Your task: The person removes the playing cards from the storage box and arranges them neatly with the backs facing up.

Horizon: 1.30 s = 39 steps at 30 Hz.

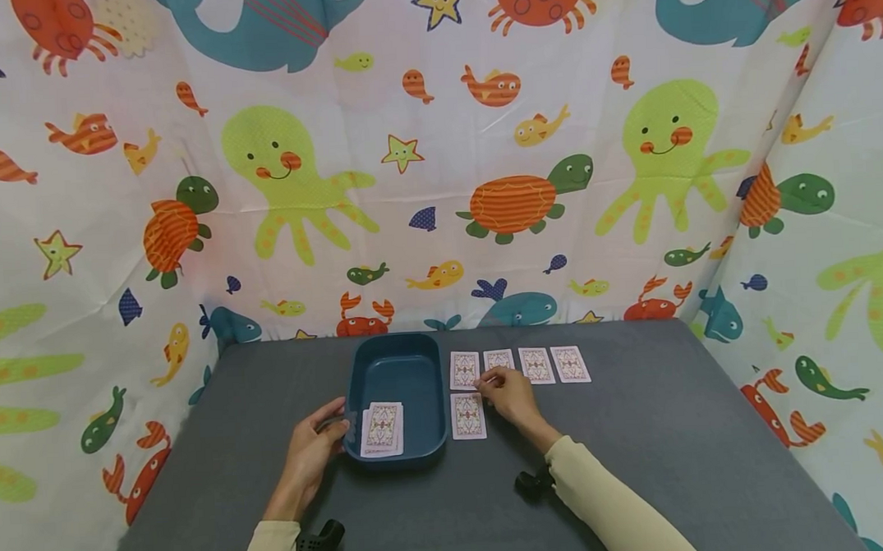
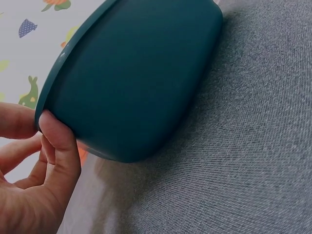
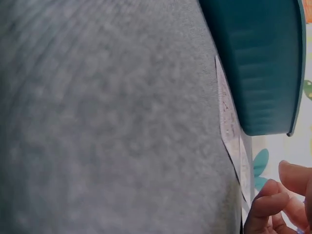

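My left hand [image 1: 312, 454] is at the left side of a dark teal plastic basin [image 1: 424, 399]; in the left wrist view the thumb and fingers [image 2: 58, 131] pinch its rim. Inside the basin lies a small stack of playing cards [image 1: 382, 430], patterned backs up. To the right of the basin my right hand [image 1: 512, 396] hovers at a row of cards, its fingertips close to the leftmost card [image 1: 464, 370] and just above a single card [image 1: 467, 416] in front of it. Loosely bent fingers [image 3: 267, 202] and a separate thumb show in the right wrist view, with no card visible between them.
The row continues right with more cards, the second [image 1: 498, 358] partly behind my right hand, then a third [image 1: 537, 365] and the rightmost [image 1: 570, 364]. Grey cloth covers the table [image 1: 641, 447]. A sea-animal curtain [image 1: 421, 145] hangs along its back and sides.
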Available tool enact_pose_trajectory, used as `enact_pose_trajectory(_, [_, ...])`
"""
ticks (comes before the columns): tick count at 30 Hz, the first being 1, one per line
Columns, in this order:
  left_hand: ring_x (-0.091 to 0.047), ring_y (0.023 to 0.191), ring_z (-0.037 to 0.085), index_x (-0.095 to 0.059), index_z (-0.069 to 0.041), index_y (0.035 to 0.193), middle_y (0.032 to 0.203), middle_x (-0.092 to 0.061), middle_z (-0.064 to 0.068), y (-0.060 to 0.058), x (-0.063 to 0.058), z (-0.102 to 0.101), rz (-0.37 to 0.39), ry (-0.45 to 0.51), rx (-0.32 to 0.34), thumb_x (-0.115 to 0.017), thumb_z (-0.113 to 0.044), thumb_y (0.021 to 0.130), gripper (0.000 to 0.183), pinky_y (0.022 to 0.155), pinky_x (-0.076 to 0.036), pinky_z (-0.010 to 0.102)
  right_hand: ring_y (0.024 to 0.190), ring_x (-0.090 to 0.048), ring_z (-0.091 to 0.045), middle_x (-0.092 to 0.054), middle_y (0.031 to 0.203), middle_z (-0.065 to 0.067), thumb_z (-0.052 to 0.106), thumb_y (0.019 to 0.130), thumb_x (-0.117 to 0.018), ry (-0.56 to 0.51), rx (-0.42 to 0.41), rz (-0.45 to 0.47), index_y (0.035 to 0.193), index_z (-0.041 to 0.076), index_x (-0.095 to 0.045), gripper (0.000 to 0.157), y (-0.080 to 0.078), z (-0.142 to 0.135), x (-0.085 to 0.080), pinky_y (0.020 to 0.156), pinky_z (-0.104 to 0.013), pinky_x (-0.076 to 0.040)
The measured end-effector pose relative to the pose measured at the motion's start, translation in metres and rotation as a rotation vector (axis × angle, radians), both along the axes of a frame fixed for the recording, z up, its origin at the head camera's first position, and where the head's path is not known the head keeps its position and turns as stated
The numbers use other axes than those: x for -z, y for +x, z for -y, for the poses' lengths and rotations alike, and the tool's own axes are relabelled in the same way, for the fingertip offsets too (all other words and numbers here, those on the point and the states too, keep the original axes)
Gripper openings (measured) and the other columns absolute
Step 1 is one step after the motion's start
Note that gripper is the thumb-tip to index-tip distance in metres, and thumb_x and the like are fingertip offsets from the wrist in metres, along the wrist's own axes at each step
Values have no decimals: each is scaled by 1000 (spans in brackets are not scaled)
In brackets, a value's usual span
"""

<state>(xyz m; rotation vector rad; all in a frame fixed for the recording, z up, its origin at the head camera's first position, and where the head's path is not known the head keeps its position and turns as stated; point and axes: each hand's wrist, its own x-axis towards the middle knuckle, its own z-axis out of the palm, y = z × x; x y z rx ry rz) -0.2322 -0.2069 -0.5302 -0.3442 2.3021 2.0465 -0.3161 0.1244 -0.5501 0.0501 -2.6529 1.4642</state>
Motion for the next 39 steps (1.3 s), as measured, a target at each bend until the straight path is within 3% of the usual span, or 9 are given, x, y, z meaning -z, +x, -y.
enact_pose_trajectory(10, [-53,113,28,-51,-15,142,142,-48,10,3,3,-2,3,-26,-9,-56,-11,97,45,78,-50,29,52,-58,-16,-65,71,-8,24,88,-73,-135,28,78,96,7,-71,18,7,-5,-23,44,-27,-45])
enact_pose_trajectory(15, [-53,112,27,-52,-16,141,142,-50,10,5,1,-3,3,-38,-25,-56,-11,97,44,78,-50,28,52,-58,-17,-65,73,-6,24,89,-72,-149,21,54,99,8,-71,19,9,-6,-38,45,-27,-44])
enact_pose_trajectory(20, [-54,112,28,-52,-15,141,141,-50,12,5,-2,-4,-11,-31,-26,-56,-12,97,44,76,-50,28,62,-64,-31,-66,77,-7,23,90,-72,-162,0,21,100,10,-71,17,14,-6,-54,48,-26,-46])
enact_pose_trajectory(23, [-54,111,28,-52,-13,141,141,-50,13,4,-2,-4,-20,-25,-19,-56,-11,97,44,75,-50,29,64,-66,-33,-67,80,-10,23,90,-72,-173,-11,-6,99,9,-71,16,16,-5,-62,48,-26,-48])
enact_pose_trajectory(27, [-54,109,26,-53,-14,140,140,-50,12,2,-1,-3,-12,-25,-15,-56,-10,97,44,75,-50,29,61,-63,-22,-68,84,-12,23,90,-71,-192,-30,-26,100,10,-71,16,21,-3,-74,50,-26,-49])
enact_pose_trajectory(32, [-54,107,25,-53,-12,140,139,-50,12,1,0,-2,-15,-20,-14,-57,-9,96,44,73,-51,29,65,-64,-26,-67,85,-11,25,91,-70,-217,-76,-61,102,11,-71,18,28,3,-88,52,-24,-49])
enact_pose_trajectory(39, [-53,110,27,-52,-12,141,140,-49,13,1,0,-2,-15,-12,-7,-56,-9,97,44,74,-51,28,60,-60,-13,-67,85,-11,25,91,-70,-237,-153,-107,103,9,-70,20,35,14,-101,52,-22,-46])
